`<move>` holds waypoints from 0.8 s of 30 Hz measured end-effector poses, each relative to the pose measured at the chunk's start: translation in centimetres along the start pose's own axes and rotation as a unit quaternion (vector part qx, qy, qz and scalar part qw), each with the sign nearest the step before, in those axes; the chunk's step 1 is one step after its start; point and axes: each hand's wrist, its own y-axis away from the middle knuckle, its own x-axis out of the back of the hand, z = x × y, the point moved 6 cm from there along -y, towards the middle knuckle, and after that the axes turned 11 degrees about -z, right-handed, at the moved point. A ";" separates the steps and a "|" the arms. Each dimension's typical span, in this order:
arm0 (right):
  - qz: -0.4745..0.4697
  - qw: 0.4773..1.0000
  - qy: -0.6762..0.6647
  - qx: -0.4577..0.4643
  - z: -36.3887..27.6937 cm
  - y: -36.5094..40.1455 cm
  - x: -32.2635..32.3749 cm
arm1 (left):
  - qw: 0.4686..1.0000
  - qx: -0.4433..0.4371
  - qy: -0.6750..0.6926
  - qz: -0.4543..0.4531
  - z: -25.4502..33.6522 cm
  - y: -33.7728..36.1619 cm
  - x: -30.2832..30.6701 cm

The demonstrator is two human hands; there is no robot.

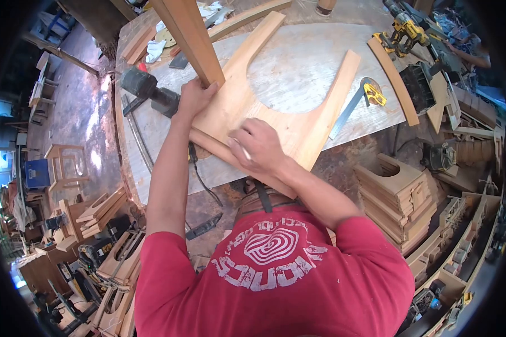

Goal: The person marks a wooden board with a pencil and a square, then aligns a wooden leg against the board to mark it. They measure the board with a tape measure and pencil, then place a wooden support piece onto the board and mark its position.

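My left hand [197, 96] is wrapped round the lower end of an upright wooden post [190, 39]. The post stands at the left edge of a pale U-shaped wooden panel [270, 115], which lies on the worktable. Over the panel's near part is my right hand [257, 147], its fingers curled round a small whitish object that I cannot make out clearly. A wooden rail [216, 147] runs along the panel's near edge, below my right hand. Just left of my left wrist lies a dark power tool [152, 92].
On the worktable [343, 42] lie a yellow-handled square [374, 94] and a curved wooden strip [393, 81]. A yellow drill [407, 31] sits at the back right. Stacked wooden panels [396, 194] stand at lower right. Part of another person [478, 56] shows at far right.
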 end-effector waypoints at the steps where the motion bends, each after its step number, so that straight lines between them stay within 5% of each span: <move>1: 0.030 0.999 0.011 -0.009 -0.5 1.0 2.1 | 1.000 -0.011 -0.001 0.008 -0.1 -0.2 0.0; 6: 0.036 0.991 0.111 -0.064 -0.7 6.7 9.7 | 0.981 -0.024 0.158 0.114 1.6 0.3 1.1; 8: 0.012 0.988 0.058 -0.144 0.2 9.4 11.3 | 0.964 -0.110 0.167 0.175 4.0 0.1 2.6; 10: 0.004 0.968 -0.067 -0.241 2.0 11.1 12.8 | 0.967 -0.143 0.172 0.119 7.9 1.2 2.7; 17: -0.038 0.966 0.067 -0.246 5.2 7.7 20.9 | 0.861 -0.150 0.471 -0.118 24.8 8.7 -10.9; 19: -0.083 0.955 0.046 -0.282 8.2 8.2 22.4 | 0.810 -0.124 0.559 -0.127 27.9 9.6 -16.4; 24: -0.155 0.921 -0.050 -0.354 15.3 14.4 26.6 | 0.843 -0.206 0.487 -0.097 32.3 9.4 -23.5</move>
